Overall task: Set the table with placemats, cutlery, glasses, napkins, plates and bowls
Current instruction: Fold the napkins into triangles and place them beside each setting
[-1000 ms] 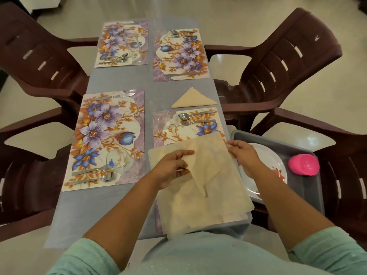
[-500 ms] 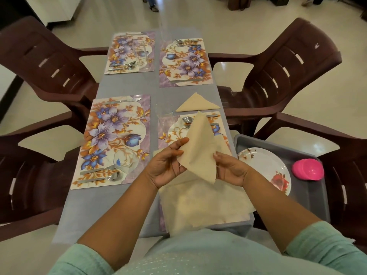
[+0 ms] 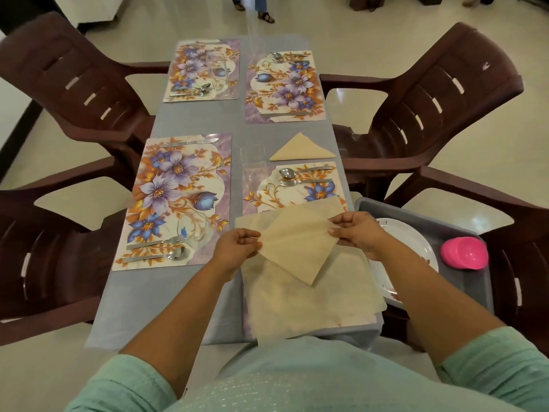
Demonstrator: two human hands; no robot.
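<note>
Both hands, left (image 3: pixel 237 243) & right (image 3: pixel 358 231), pinch the folded napkin (image 3: pixel 292 245) by its corners; uneven pull could skew the fold, or snag the loose stack (image 3: pixel 309 295) underneath.

Four floral placemats (image 3: pixel 178 200) lie beyond the two hands (image 3: pixel 237 245). Two folded napkins (image 3: pixel 301 151): one held, one farther off. Four brown chairs (image 3: pixel 430 93). Right of the hands, one plate (image 3: pixel 410 242), one pink bowl (image 3: pixel 464 252).
</note>
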